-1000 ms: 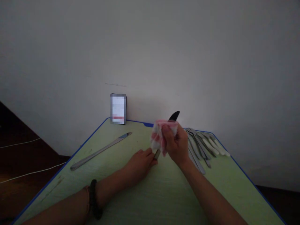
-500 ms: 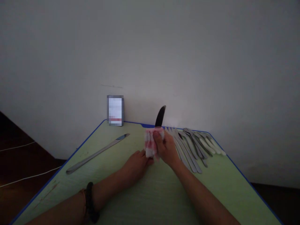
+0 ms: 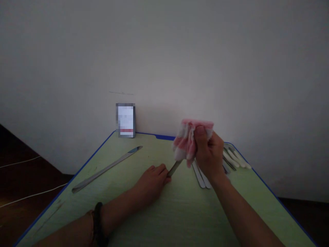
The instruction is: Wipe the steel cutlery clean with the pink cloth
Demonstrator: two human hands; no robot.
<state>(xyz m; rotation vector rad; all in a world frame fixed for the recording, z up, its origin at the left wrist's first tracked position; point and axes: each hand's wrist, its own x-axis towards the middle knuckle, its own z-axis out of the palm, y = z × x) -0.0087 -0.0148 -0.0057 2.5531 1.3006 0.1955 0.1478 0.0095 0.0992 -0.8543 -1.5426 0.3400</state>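
White-handled cutlery [image 3: 232, 160] lies at the counter's [image 3: 159, 149] far right corner; knife [image 3: 108, 169] toward left edge; left hand [image 3: 152, 181] grips metal handle [image 3: 175, 167]; higher right hand [image 3: 212, 156] clutches pink-and-white cloth [image 3: 184, 141].

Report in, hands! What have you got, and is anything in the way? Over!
Left hand gripping metal handle. Right hand clutching pink-and-white cloth around it, far end hidden. Loose knife off left, clear of both hands. Over.

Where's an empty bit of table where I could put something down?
There's bare green table right of the right forearm, between both forearms, and between the loose knife and left hand. It's crowded where that hand grips the handle, and around the right hand, with its cloth and cutlery beside it.
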